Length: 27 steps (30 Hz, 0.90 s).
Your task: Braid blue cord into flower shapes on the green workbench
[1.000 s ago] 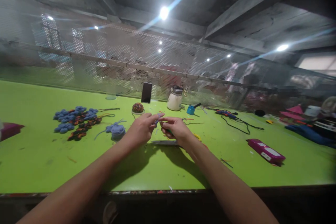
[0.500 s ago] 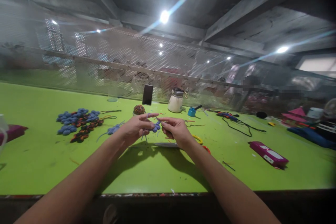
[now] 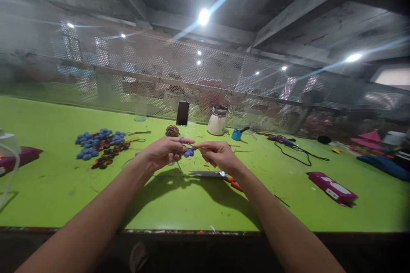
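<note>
A small blue-purple crocheted flower (image 3: 188,152) is pinched in my left hand (image 3: 165,152), with a strand of yarn running over the fingers. Close to its right edge, my right hand (image 3: 219,153) is closed in a pinch on a thin crochet hook (image 3: 195,146), mostly hidden by the fingers. Its tip meets the flower. Below the hands lie scissors (image 3: 208,174) with red handles, blades pointing left. Another piece of blue crochet is largely covered by my left hand.
Finished blue flowers (image 3: 88,140) and dark orange flowers (image 3: 104,160) lie left. Behind stand a multicoloured yarn ball (image 3: 172,131), a phone (image 3: 183,113), a cream jug (image 3: 217,121) and a blue pot (image 3: 236,135). A magenta box (image 3: 332,188) and a corded tool (image 3: 281,140) are right.
My right hand has drawn slightly right, away from the left, and its forefinger is straighter. More of the scissors shows. The whole view has shifted a little.
</note>
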Each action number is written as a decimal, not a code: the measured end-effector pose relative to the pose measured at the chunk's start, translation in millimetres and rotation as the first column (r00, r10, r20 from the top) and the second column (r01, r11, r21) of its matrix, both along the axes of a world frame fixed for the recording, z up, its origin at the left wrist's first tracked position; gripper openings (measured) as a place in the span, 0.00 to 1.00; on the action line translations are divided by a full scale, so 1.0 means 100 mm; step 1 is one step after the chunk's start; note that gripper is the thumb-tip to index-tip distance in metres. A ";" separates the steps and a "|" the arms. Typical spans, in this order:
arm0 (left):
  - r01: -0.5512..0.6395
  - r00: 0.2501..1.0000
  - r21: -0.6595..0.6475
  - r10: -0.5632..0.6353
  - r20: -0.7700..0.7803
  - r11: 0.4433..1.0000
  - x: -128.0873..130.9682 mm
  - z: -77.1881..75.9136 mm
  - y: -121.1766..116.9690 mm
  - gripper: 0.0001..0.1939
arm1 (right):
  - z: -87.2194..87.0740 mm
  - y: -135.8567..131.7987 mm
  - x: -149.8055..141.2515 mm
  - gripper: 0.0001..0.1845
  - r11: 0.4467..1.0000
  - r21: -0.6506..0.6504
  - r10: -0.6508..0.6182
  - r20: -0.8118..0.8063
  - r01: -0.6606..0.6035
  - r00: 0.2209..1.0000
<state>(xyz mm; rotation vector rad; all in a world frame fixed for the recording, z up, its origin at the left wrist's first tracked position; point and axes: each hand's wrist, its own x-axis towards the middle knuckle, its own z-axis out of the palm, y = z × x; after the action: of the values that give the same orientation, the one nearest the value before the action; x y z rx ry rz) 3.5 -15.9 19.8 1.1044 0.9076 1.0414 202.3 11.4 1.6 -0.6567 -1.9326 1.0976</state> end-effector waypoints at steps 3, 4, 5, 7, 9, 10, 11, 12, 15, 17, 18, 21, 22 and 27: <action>-0.022 0.999 0.037 0.023 -0.033 0.999 0.01 0.01 -0.01 0.16 | 0.00 0.02 0.04 0.18 0.998 0.049 0.024 0.062 -0.027 0.998; -0.025 0.999 0.049 0.027 -0.046 0.999 0.01 0.01 -0.01 0.15 | 0.00 0.02 0.06 0.18 0.997 0.070 0.030 0.087 -0.036 0.996; -0.025 0.998 0.060 0.029 -0.059 0.998 0.01 0.00 -0.01 0.15 | 0.01 0.03 0.07 0.17 0.995 0.092 0.034 0.112 -0.045 0.993; -0.003 0.996 0.081 0.010 -0.085 0.997 0.00 -0.02 0.01 0.15 | 0.04 0.02 0.10 0.17 0.989 0.131 0.046 0.165 -0.068 0.985; 0.028 0.995 0.095 -0.018 -0.102 0.995 -0.02 -0.04 0.04 0.16 | 0.07 0.01 0.12 0.17 0.984 0.155 0.056 0.217 -0.091 0.975; 0.041 0.994 0.098 -0.031 -0.106 0.994 -0.03 -0.06 0.06 0.16 | 0.09 0.00 0.13 0.17 0.981 0.163 0.059 0.243 -0.100 0.968; 0.054 0.993 0.096 -0.043 -0.108 0.994 -0.04 -0.07 0.07 0.16 | 0.11 -0.01 0.14 0.17 0.979 0.171 0.059 0.271 -0.109 0.961; 0.063 0.993 0.094 -0.052 -0.108 0.994 -0.05 -0.08 0.09 0.16 | 0.13 -0.02 0.15 0.18 0.977 0.181 0.056 0.296 -0.113 0.953; 0.079 0.991 0.090 -0.068 -0.118 0.993 -0.05 -0.11 0.11 0.16 | 0.16 -0.04 0.18 0.18 0.968 0.221 0.028 0.368 -0.116 0.930; 0.081 0.989 0.093 -0.068 -0.131 0.992 -0.05 -0.12 0.11 0.17 | 0.17 -0.03 0.19 0.18 0.959 0.252 0.011 0.415 -0.127 0.910; 0.079 0.988 0.092 -0.066 -0.139 0.993 -0.04 -0.12 0.10 0.17 | 0.17 -0.03 0.20 0.18 0.954 0.267 0.004 0.437 -0.134 0.900; 0.079 0.987 0.085 -0.065 -0.150 0.993 -0.02 -0.11 0.09 0.16 | 0.19 -0.04 0.21 0.19 0.944 0.296 -0.018 0.491 -0.148 0.871; 0.080 0.987 0.085 -0.067 -0.149 0.993 -0.02 -0.11 0.08 0.16 | 0.20 -0.04 0.21 0.19 0.942 0.303 -0.026 0.502 -0.148 0.865; 0.091 0.986 0.081 -0.078 -0.150 0.993 -0.01 -0.09 0.06 0.16 | 0.23 -0.07 0.20 0.19 0.927 0.339 -0.046 0.534 -0.164 0.844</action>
<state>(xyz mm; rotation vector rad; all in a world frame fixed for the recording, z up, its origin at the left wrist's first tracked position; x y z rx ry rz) 2.5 -9.8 10.4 1.2955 0.9297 0.9473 222.7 4.3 25.0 -0.7405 -2.5725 0.5722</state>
